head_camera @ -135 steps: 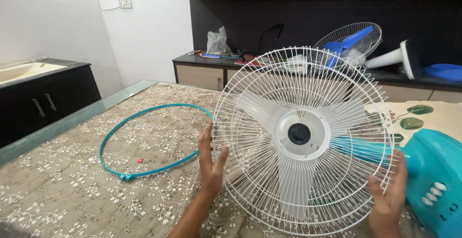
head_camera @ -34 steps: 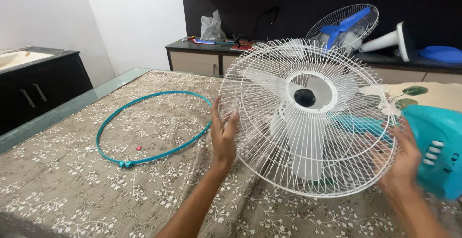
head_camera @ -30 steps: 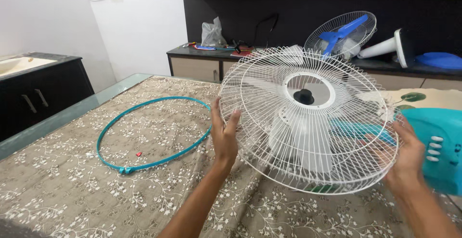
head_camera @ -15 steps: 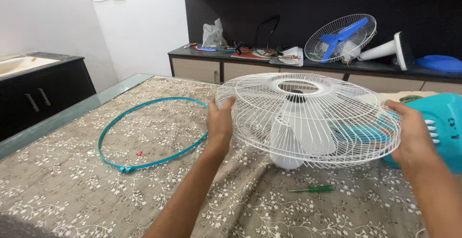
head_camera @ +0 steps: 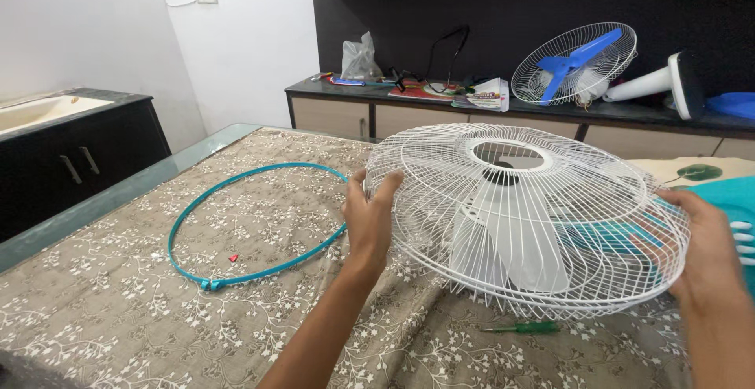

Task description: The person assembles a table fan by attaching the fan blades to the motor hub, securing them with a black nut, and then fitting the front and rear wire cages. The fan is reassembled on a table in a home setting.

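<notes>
Both hands grasp the white fan guard (head_camera: 535, 216) by opposite rims, left hand (head_camera: 370, 220) and right hand (head_camera: 708, 251), keeping it tilted above the tabletop's (head_camera: 118, 279) right edge, over a green screwdriver (head_camera: 523, 327).

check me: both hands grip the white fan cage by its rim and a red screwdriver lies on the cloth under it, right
Not quite: the screwdriver is green, not red, as the head view shows. The rest holds: the left hand and right hand grip the white fan cage by its rim, above the cloth.
</notes>
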